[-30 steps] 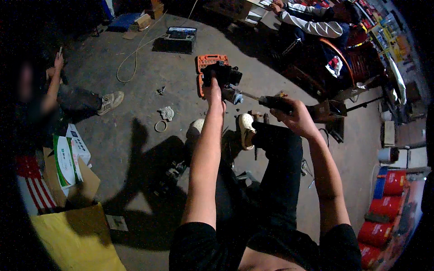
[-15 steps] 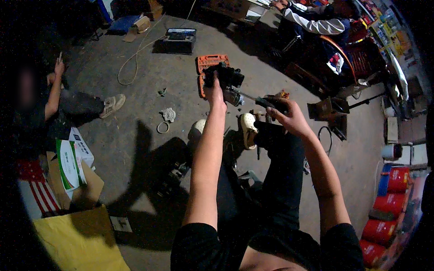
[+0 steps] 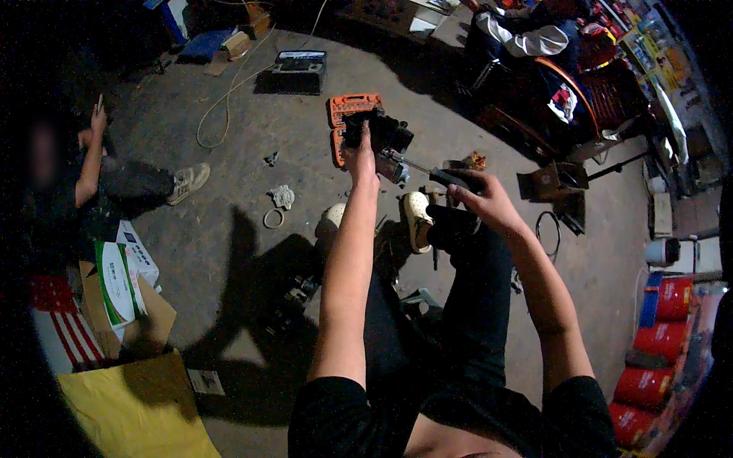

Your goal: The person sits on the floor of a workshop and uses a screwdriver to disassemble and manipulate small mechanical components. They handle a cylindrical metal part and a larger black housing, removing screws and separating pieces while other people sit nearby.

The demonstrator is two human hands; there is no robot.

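My left hand [image 3: 362,159] is closed on a black mechanical part [image 3: 393,137], held up in front of me with a greyish metal piece at its lower side. Across from it, my right hand [image 3: 489,200] wraps round the dark handle of a screwdriver [image 3: 443,177]. The screwdriver's metal shaft points left, and its tip meets the lower right side of the part. What exactly the tip sits on is too small to make out. Behind the part lies an orange tool case [image 3: 354,101], opened, with rows of small tools; the part covers some of it.
On the floor to the left lie a pale metal casting [image 3: 282,197] and a ring [image 3: 273,219]. A battery [image 3: 300,72] stands farther back. One person [image 3: 92,172] sits at left, another [image 3: 527,38] at far right. Red containers [image 3: 655,340] line the right side.
The view has shifted slightly. Both hands keep their hold, and the screwdriver's tip stays at the part. The right hand sits slightly lower on the handle's end.
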